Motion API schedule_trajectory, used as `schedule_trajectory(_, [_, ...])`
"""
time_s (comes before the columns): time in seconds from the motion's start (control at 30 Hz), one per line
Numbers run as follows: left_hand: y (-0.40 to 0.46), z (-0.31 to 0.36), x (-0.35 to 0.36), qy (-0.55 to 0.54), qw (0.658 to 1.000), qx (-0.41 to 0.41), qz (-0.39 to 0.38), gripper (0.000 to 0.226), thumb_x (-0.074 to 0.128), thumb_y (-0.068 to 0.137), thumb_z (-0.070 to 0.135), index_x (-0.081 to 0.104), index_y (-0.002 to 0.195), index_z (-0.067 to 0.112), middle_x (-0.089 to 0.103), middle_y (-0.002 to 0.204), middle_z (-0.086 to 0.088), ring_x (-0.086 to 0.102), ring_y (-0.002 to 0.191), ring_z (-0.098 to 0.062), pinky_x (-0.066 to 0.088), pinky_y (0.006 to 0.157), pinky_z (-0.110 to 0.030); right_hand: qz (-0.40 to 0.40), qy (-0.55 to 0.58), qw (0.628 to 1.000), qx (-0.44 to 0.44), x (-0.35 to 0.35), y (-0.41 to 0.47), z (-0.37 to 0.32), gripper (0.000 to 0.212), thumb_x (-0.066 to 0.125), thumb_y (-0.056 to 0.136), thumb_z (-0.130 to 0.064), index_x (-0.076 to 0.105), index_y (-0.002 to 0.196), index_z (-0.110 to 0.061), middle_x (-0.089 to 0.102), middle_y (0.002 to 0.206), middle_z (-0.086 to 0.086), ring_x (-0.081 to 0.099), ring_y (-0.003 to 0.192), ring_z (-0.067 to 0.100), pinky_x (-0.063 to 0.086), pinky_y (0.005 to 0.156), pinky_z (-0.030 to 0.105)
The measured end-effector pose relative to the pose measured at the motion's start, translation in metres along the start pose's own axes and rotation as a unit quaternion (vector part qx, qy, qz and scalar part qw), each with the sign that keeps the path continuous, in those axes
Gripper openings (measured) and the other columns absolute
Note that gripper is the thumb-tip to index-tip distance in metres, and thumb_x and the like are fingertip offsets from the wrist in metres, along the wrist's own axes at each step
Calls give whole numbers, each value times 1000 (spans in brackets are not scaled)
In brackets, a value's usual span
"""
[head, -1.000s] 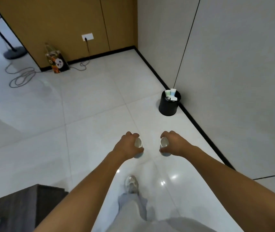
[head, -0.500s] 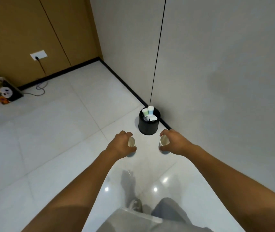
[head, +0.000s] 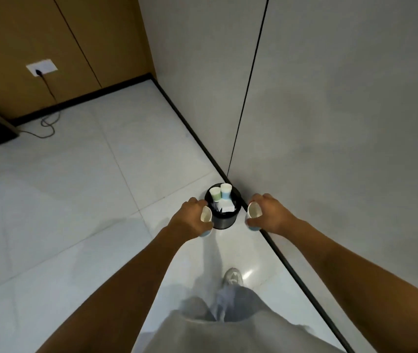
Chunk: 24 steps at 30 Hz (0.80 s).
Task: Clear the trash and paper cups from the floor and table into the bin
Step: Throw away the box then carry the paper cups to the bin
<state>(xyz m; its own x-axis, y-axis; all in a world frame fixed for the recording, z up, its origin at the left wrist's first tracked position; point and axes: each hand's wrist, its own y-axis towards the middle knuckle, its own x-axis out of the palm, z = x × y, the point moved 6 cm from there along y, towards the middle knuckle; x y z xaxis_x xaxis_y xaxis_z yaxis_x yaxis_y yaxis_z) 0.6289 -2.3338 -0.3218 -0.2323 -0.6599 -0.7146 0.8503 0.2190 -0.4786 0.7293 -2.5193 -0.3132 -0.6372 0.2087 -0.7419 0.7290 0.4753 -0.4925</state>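
The left hand is gripping a paper cup; the right hand is gripping another cup. Between and just beyond them the bin is sitting crowded with cups, so a dropped cup is likely bouncing off onto the floor. No readable writing is showing anywhere.

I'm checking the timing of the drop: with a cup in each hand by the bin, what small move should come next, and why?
Probably bring one hand, say the left hand, inward over the black bin and release its paper cup. Both hands flank the bin rather than hang above its opening; the right hand grips its own cup beside the rim.
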Motion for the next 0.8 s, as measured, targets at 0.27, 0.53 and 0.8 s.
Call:
schedule_trajectory(0.27, [97, -18, -39, -57, 995, -70, 52, 61, 70, 79, 35, 47, 133, 15, 47, 128, -8, 49, 116, -25, 46, 95, -37, -34, 9, 999, -20, -42, 126, -15, 55, 76, 76, -22, 51, 124, -15, 47, 122, 12, 53, 109, 27, 43, 92, 29])
schedule_trajectory(0.53, [210, -56, -56, -81, 991, -103, 40, 63, 69, 80, 33, 44, 136, 16, 46, 133, -6, 47, 119, -24, 45, 95, -33, -32, 30, 999, -12, -30, 249, -34, 55, 77, 75, -24, 51, 123, -16, 48, 120, 10, 53, 107, 27, 43, 85, 28])
schedule_trajectory(0.8, [313, -101, -35, -124, 980, -142, 61, 65, 70, 80, 33, 42, 136, 18, 43, 135, -4, 46, 119, -21, 46, 89, -31, -14, 13, 999, 28, 5, 366, -1, 51, 74, 77, -20, 50, 122, -16, 47, 121, 10, 46, 110, 29, 43, 82, 32])
